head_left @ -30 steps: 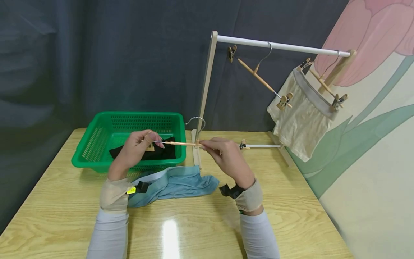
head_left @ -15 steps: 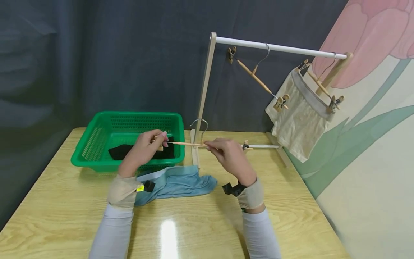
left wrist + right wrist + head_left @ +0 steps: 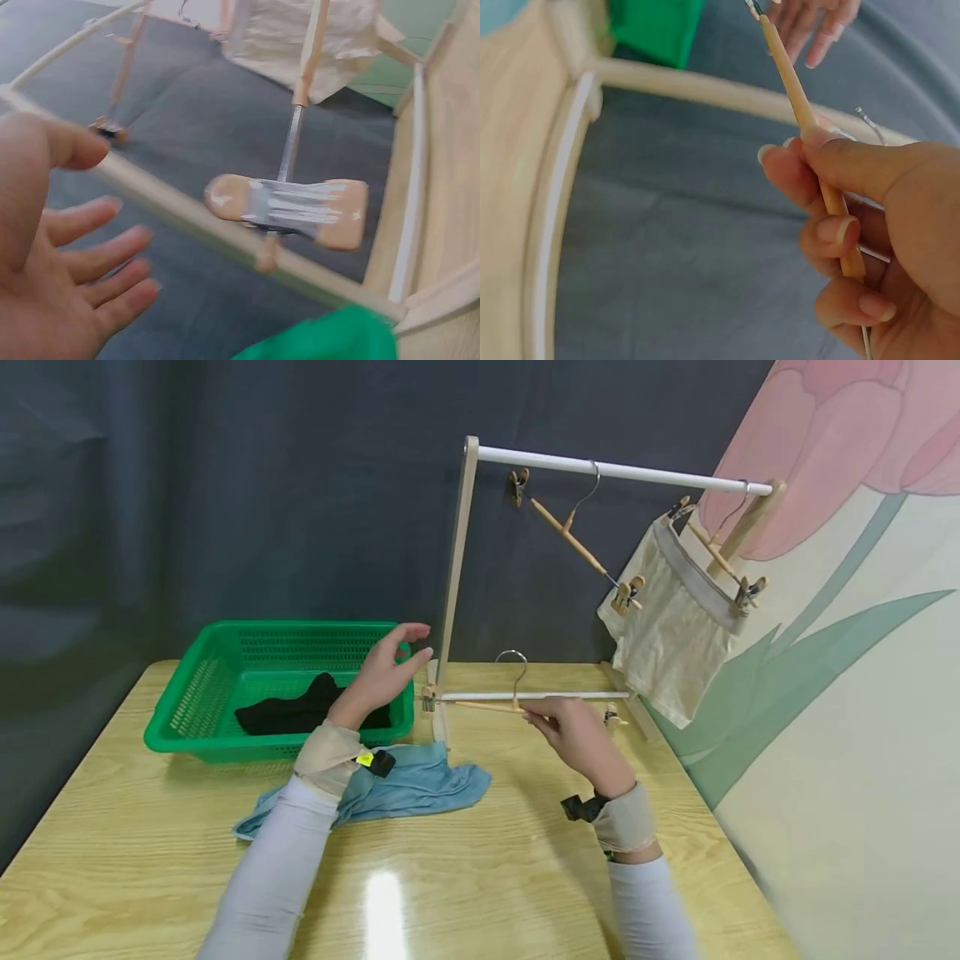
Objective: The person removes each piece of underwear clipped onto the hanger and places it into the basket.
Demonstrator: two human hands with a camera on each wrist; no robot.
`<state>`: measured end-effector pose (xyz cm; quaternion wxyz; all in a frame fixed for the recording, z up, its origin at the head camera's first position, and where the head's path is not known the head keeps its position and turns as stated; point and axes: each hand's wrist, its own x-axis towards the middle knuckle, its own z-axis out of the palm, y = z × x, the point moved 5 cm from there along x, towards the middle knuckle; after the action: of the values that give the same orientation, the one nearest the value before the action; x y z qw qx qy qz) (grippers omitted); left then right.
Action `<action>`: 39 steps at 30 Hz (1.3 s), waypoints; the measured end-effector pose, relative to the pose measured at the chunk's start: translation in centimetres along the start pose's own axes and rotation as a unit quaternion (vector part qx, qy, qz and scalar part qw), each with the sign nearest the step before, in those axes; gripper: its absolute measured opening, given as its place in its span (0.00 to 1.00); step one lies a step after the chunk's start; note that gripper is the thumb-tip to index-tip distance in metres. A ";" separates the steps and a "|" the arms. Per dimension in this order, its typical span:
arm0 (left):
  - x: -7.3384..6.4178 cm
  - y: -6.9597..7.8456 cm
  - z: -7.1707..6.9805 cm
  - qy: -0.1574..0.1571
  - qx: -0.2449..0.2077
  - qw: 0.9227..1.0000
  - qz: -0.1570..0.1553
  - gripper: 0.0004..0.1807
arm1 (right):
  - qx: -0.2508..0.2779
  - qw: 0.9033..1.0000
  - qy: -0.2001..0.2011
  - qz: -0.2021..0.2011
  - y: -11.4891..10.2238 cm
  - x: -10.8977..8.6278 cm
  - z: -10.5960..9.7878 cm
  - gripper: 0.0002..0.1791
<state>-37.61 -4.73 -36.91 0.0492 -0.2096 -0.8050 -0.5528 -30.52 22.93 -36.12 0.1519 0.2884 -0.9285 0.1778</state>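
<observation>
My right hand (image 3: 573, 739) grips a wooden clip hanger (image 3: 483, 706) near its middle, just above the table, with the metal hook pointing up. In the right wrist view, thumb and fingers curl round its wooden bar (image 3: 791, 79). The hanger's left-end clip (image 3: 341, 214) holds no cloth. My left hand (image 3: 382, 677) is off the hanger, above the green basket's right side, fingers spread and holding nothing. Below it lies a crumpled light-blue garment (image 3: 427, 785) with a waistband, partly hidden by the left forearm.
A green plastic basket (image 3: 191, 689) with a black cloth (image 3: 288, 714) inside stands at left. Behind the hands rises a small rack with a white rail (image 3: 547, 461). From it hang a bare clip hanger (image 3: 567, 535) and cream shorts (image 3: 667, 635) clipped to another hanger.
The left hand has let go of the hanger's left end, and its fingers have spread. My right hand has carried the hanger to the right. The head view has turned slightly.
</observation>
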 end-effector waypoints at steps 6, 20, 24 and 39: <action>2.9 -0.4 2.2 0.026 0.024 0.999 -0.027 0.35 | -0.060 0.997 0.009 0.057 3.6 -2.0 -1.2 0.10; 5.7 -1.4 2.9 0.154 -0.044 0.986 0.048 0.28 | -0.103 0.977 0.060 0.175 7.6 -3.1 -8.7 0.11; 5.8 -1.7 3.2 0.148 -0.043 0.986 0.056 0.26 | -0.113 0.970 0.046 0.210 7.9 -2.7 -10.9 0.13; 5.7 -2.2 3.0 0.138 -0.028 0.987 0.072 0.27 | -0.176 0.944 0.166 0.226 7.2 3.8 -20.2 0.20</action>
<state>-43.24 -1.08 -38.21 0.1940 -0.1902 -0.7575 -0.5936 -34.12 35.07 -18.46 0.3078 0.0060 -0.9475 0.0863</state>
